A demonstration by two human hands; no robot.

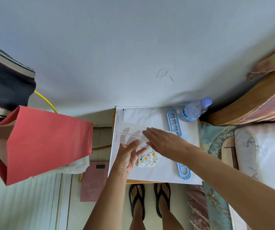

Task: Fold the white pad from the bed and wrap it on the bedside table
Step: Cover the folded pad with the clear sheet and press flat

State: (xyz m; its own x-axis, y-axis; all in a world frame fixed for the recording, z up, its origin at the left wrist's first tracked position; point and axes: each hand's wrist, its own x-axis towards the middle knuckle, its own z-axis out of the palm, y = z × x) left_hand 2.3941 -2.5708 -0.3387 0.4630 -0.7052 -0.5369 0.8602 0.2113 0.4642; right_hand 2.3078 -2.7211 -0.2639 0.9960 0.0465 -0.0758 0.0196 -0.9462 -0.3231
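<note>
On the bedside table (191, 178), the left hand (128, 156) pinches a translucent wrapper (130, 131), fingers showing through it. The right hand (161, 140) lies flat, fingers extended, on the white pad (144, 144) at the wrapper's mouth. Floral pad (148, 158) at 6 o'clock; water bottle (195, 110) at 1 o'clock.

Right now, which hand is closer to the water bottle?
The right hand. It lies flat on the table, below and left of the water bottle. The left hand is farther left, beside the flowery cloth.
</note>
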